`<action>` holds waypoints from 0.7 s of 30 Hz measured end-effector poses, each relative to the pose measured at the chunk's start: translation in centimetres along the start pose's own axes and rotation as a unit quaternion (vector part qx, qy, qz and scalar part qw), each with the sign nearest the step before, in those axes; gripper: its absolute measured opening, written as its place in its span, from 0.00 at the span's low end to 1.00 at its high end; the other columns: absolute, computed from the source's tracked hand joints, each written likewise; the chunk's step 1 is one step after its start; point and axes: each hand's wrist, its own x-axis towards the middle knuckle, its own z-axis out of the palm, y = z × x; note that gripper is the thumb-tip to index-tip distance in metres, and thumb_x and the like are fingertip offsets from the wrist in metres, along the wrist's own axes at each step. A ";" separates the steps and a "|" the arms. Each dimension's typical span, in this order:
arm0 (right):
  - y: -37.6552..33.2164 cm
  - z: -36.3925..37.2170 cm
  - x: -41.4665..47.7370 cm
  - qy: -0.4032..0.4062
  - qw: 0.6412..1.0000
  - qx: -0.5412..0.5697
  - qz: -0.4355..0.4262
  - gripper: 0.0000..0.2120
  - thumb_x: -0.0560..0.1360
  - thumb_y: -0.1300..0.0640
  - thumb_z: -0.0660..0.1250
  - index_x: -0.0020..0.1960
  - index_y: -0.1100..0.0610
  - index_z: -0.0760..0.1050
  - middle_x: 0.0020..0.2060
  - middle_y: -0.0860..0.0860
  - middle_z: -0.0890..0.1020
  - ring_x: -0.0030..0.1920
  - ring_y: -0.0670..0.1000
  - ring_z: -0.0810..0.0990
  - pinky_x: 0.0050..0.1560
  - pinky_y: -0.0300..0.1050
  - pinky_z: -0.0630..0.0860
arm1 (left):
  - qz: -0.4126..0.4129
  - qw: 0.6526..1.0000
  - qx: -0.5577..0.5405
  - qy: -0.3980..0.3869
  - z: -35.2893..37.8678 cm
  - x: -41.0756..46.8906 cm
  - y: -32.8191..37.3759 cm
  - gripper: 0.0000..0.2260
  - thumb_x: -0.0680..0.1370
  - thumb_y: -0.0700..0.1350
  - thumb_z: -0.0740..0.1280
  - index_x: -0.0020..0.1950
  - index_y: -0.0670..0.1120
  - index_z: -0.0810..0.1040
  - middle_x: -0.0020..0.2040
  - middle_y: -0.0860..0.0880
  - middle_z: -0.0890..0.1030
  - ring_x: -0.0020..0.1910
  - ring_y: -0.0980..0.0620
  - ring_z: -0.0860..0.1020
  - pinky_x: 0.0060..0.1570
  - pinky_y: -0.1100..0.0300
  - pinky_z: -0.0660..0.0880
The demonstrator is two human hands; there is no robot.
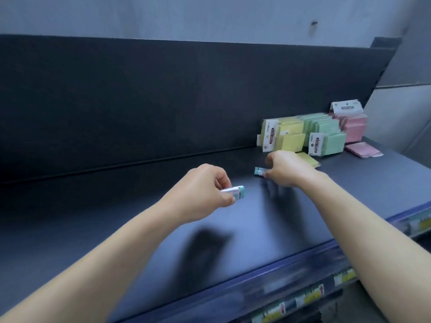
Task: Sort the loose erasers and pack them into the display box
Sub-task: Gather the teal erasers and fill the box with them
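Pinching eraser (234,192), left-hand grip (205,187); second eraser (259,171), right-hand grip (286,169); at shelf (130,206) (sticky-note packs (326,134) behind)

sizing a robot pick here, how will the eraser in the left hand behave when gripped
Probably light: the left hand holds the eraser with just fingertips. Its blocky, flat-sided shape suggests it won't roll. The shiny sleeve may be a bit slippery, so a firm grip helps.
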 end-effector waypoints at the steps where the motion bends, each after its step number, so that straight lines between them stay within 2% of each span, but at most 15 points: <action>1: -0.3 0.2 0.4 -0.007 1.000 -0.009 0.005 0.13 0.75 0.60 0.65 0.59 0.60 0.76 0.56 0.58 0.80 0.55 0.60 0.79 0.53 0.48 0.78 | -0.005 1.000 0.003 0.007 -0.4 -0.1 -0.5 0.06 0.72 0.49 0.70 0.43 0.48 0.79 0.35 0.54 0.78 0.29 0.56 0.72 0.27 0.68 0.67; 2: -0.4 0.5 0.9 -0.012 1.000 -0.018 0.007 0.10 0.75 0.61 0.64 0.56 0.61 0.76 0.53 0.59 0.81 0.52 0.60 0.79 0.48 0.46 0.77 | -0.010 1.000 0.004 0.011 -0.6 -0.1 -0.9 0.06 0.72 0.50 0.70 0.43 0.48 0.79 0.35 0.54 0.78 0.29 0.57 0.72 0.25 0.71 0.65; 4: -0.6 0.9 1.3 -0.018 0.999 -0.031 0.007 0.04 0.75 0.60 0.65 0.45 0.62 0.75 0.45 0.58 0.80 0.45 0.59 0.79 0.39 0.43 0.72 | -0.013 1.000 0.006 0.015 -0.9 0.0 -1.5 0.06 0.72 0.50 0.70 0.43 0.49 0.80 0.38 0.52 0.81 0.32 0.56 0.72 0.27 0.69 0.66; 6: -0.7 1.0 1.5 -0.018 1.000 -0.021 0.006 0.09 0.75 0.58 0.66 0.40 0.61 0.72 0.40 0.57 0.77 0.41 0.58 0.76 0.37 0.42 0.68 | -0.013 1.000 0.004 0.017 -1.0 0.1 -1.8 0.05 0.72 0.50 0.70 0.43 0.49 0.80 0.40 0.52 0.82 0.33 0.56 0.73 0.30 0.65 0.66; 10: -1.6 0.1 0.8 -0.001 1.000 0.026 -0.012 0.09 0.74 0.57 0.67 0.44 0.64 0.77 0.39 0.57 0.79 0.41 0.57 0.76 0.37 0.43 0.69 | -0.004 1.000 0.001 0.026 -1.4 0.4 -2.3 0.05 0.72 0.50 0.70 0.43 0.49 0.80 0.35 0.55 0.77 0.29 0.58 0.70 0.25 0.69 0.64; 14: -3.7 -0.9 -0.4 0.022 0.995 0.072 -0.070 0.06 0.77 0.55 0.62 0.45 0.58 0.70 0.41 0.54 0.77 0.41 0.56 0.73 0.33 0.45 0.66 | 0.006 0.999 -0.017 0.049 -2.0 0.5 -3.0 0.04 0.72 0.47 0.70 0.42 0.47 0.80 0.33 0.55 0.75 0.28 0.59 0.69 0.22 0.73 0.62; 18: -6.2 -1.4 -1.3 0.026 0.981 0.135 -0.136 0.04 0.76 0.54 0.62 0.46 0.54 0.70 0.38 0.50 0.78 0.40 0.56 0.79 0.39 0.50 0.77 | -0.002 0.997 -0.029 0.074 -2.7 -0.2 -3.7 0.02 0.72 0.45 0.70 0.42 0.47 0.80 0.32 0.55 0.75 0.28 0.59 0.69 0.23 0.73 0.63; 21: -8.7 -2.2 -2.0 0.032 0.968 0.146 -0.201 0.03 0.75 0.58 0.63 0.45 0.53 0.75 0.35 0.47 0.76 0.35 0.51 0.76 0.32 0.43 0.73 | -0.026 0.994 -0.041 0.099 -3.6 -1.8 -4.2 0.03 0.72 0.46 0.71 0.42 0.48 0.80 0.32 0.55 0.75 0.28 0.59 0.69 0.23 0.72 0.63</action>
